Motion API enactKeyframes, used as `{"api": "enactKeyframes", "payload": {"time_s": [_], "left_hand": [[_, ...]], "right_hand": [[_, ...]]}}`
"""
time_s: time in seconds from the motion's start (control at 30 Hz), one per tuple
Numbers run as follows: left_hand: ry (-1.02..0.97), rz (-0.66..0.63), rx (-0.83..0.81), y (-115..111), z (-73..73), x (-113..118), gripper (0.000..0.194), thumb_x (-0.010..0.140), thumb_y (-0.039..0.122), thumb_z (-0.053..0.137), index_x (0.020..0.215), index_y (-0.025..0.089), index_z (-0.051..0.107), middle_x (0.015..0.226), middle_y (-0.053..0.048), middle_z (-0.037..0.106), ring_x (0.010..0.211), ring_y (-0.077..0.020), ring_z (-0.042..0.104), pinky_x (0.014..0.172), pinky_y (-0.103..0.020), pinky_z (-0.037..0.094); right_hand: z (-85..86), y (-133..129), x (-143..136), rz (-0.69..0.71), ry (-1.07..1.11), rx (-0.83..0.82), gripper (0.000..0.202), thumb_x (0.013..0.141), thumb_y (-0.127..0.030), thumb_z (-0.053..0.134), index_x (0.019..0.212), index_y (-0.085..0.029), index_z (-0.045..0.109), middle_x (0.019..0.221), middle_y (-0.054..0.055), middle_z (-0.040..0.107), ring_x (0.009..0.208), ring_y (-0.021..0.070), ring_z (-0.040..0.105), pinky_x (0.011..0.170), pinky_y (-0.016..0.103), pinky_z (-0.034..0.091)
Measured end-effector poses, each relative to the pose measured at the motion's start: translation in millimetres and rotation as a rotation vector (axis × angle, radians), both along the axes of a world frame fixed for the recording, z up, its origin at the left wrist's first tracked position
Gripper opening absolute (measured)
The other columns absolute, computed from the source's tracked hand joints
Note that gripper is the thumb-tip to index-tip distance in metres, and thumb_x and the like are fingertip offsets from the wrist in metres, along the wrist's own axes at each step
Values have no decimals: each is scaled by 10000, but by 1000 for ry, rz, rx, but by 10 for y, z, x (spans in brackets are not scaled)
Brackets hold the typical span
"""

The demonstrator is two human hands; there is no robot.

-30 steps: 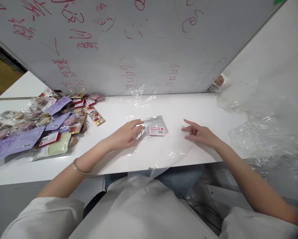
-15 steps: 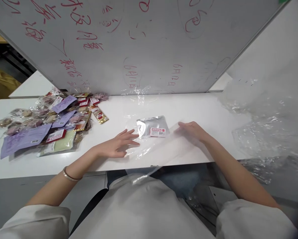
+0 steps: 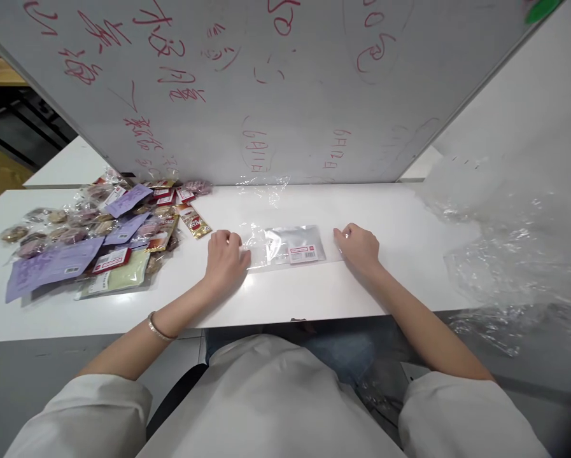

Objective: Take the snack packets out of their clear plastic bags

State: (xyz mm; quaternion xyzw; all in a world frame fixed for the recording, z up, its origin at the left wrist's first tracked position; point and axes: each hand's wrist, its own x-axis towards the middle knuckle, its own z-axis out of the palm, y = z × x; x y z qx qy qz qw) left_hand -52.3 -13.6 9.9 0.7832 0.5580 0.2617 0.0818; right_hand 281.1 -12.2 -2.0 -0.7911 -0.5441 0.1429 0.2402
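Note:
A silver foil pouch with a red-and-white barcode label lies flat on the white table, under a sheet of clear plastic film. My left hand is closed at the film's left end, its fingers curled down. At the right end, my right hand is closed in a pinch on the film's edge. The pouch sits between both hands, touching neither. The film is so clear that its full outline is hard to make out.
Piled at the left are purple pouches, a pale green pouch, wrapped cookies and a gold-and-red sachet. A whiteboard with red writing stands behind. Crumpled clear plastic covers the right end.
The film's near edge has come down over the foil pouch and onto the table. My left hand has curled shut from spread fingers; my right hand stays pinched at the right.

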Motion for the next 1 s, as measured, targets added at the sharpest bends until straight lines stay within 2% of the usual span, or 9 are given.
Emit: {"api": "enactKeyframes", "payload": {"time_s": [0.07,0.17,0.23,0.3,0.43,0.57,0.77,0.87,1.0], "left_hand": [[51,-271,33,46,22,-49,345,897,370,605,1185,183,567,1348,-192,524,1300,-340,479,1061,-542,420],[184,-728,-143,118,44,-131,736,857,529,647,1462,207,378,1583,-189,346,1448,-362,356,1169,-534,335],[242,-754,-202,177,21,-167,759,878,482,622,1515,199,323,1614,-184,312,1495,-375,278,1203,-558,275],[235,-707,-209,261,-33,-194,666,912,347,563,1522,193,342,1601,-160,357,1494,-335,305,1204,-520,302],[77,-678,-227,494,-150,-244,438,980,282,449,1405,249,551,1517,-74,510,1381,-238,497,1162,-415,399],[-203,-645,-376,640,-171,-259,382,982,438,461,1167,235,727,1356,-81,654,1333,-260,546,1156,-441,387],[-558,-259,-460,560,-111,-161,481,914,608,504,782,195,714,912,-89,751,953,-260,682,959,-382,487],[-675,-129,-445,534,-117,-65,459,905,604,509,713,199,608,767,-54,685,807,-218,667,840,-342,498],[-645,2,-504,548,-148,10,412,941,539,442,687,217,483,608,-6,602,597,-183,618,636,-301,453]], "right_hand": [[-16,-48,11,68,-216,150,279,877,-313,546,1097,-156,618,1148,207,671,1052,347,647,902,509,509],[17,-159,146,523,-303,234,593,844,-203,515,1433,-157,469,1550,165,430,1430,340,407,1143,529,374],[56,-240,282,831,-261,102,732,829,-223,541,1539,-236,365,1612,73,364,1490,310,326,1196,519,330],[73,-295,408,966,-226,-31,831,811,-249,577,1589,-274,285,1623,41,343,1489,310,328,1204,523,330],[12,-238,568,890,-205,18,712,820,-178,532,1518,-292,448,1534,35,483,1430,298,435,1161,538,395],[-64,-101,618,800,60,185,336,898,-267,531,1152,-301,748,1306,17,687,1393,286,487,1152,533,409],[-37,-151,360,360,531,266,345,901,-555,587,813,-239,692,997,66,779,1072,289,708,971,476,523],[-28,-145,132,153,603,383,377,945,-580,504,793,-244,581,665,-4,694,737,207,721,831,382,534],[-64,-64,-37,26,572,288,330,965,-534,449,805,-260,539,440,-79,448,417,154,492,555,304,437]]}}
